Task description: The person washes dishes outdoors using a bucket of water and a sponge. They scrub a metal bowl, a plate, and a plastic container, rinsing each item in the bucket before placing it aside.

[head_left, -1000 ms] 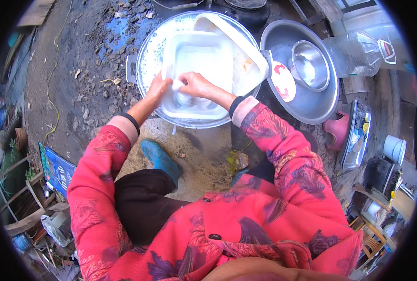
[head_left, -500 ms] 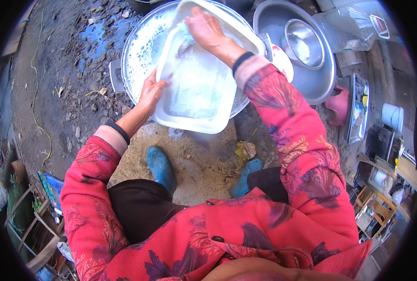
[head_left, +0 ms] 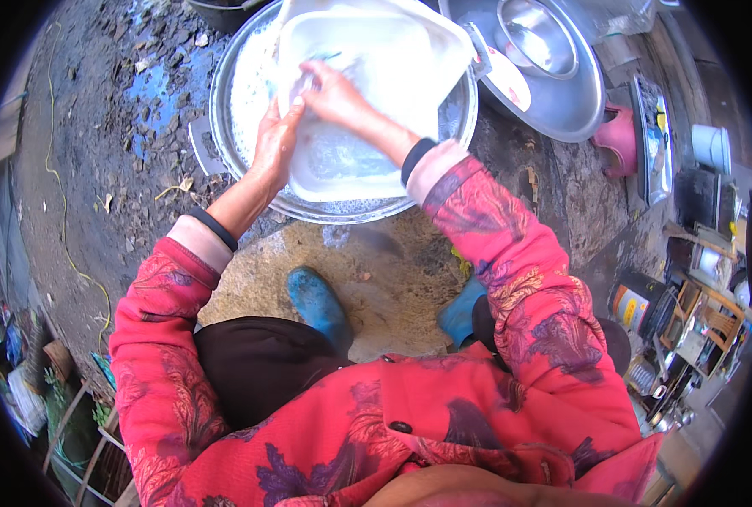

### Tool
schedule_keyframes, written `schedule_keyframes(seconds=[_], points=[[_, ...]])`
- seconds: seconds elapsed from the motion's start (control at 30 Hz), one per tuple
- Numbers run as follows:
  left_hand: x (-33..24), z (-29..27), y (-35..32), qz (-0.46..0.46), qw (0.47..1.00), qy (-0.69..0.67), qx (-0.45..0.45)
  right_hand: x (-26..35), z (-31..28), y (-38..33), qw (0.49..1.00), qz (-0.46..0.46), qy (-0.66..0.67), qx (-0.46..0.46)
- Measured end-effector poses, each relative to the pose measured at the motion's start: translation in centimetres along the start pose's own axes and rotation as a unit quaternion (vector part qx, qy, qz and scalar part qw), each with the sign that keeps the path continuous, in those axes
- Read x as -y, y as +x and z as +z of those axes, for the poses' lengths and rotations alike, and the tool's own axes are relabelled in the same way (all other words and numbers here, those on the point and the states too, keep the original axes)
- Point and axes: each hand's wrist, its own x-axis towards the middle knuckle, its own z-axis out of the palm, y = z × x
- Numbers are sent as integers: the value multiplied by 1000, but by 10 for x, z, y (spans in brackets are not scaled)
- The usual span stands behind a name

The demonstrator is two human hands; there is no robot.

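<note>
A white rectangular plastic tub (head_left: pixel 393 84) rests tilted over a large round metal basin (head_left: pixel 456 127) holding water and white suds (head_left: pixel 249 72). My left hand (head_left: pixel 276 145) grips the tub's left rim, thumb on the inner side and the other fingers partly hidden by the wall. Close beside it, inside the tub, my right hand (head_left: pixel 338 97) presses its bent fingers toward the left wall. Something small and greyish shows at those fingertips, too blurred to name.
At the right stands a wide grey metal basin (head_left: pixel 562 114) with a steel bowl (head_left: pixel 545 38) and a white-and-red dish (head_left: pixel 509 80) in it. Beyond are a pink plastic stool (head_left: pixel 617 139), a metal tray (head_left: pixel 653 144) and a pale bucket (head_left: pixel 710 148). A thin yellow cord (head_left: pixel 63 224) crosses the left ground.
My right hand has come from the tub's far end down to its left wall, near my left hand. The tub sits higher in view and is turned somewhat; my left hand keeps its rim.
</note>
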Motion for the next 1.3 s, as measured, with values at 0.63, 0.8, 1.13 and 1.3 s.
schedule_keyframes(seconds=[0.63, 0.8, 1.13, 1.3], points=[[-42, -44, 10, 198, 958, 205, 33, 81, -56, -21, 997, -72, 37, 5], [-35, -35, 2, 210, 958, 191, 44, 110, -47, 32, 851, -418, -281, -150], [-50, -33, -1, 233, 939, 236, 87, 50, -125, 23, 896, -232, -346, -155], [-66, -43, 8, 193, 952, 236, 18, 49, -156, 2, 880, -242, -368, -177]])
